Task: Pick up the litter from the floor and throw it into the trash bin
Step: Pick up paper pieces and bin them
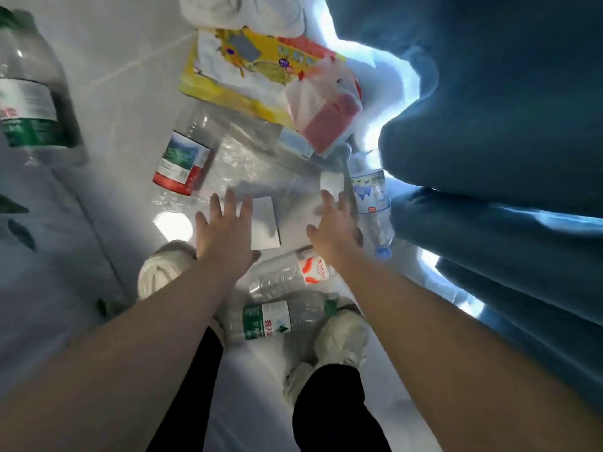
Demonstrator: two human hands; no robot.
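Both hands spread wide, holding nothing: left hand point(225, 228) & right hand point(332, 228) over litter on pale floor point(130, 102). Small white paper card point(266, 223) lies btwn them; clear plastic bottle w/ green label point(270, 321) by white shoes point(342, 340).

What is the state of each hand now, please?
Left hand: open, fingers spread, holding nothing.
Right hand: open, reaching toward the litter, holding nothing.

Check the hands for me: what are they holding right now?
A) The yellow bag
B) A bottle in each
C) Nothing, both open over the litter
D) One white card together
C: the left hand and right hand are both spread open and empty above the floor litter.
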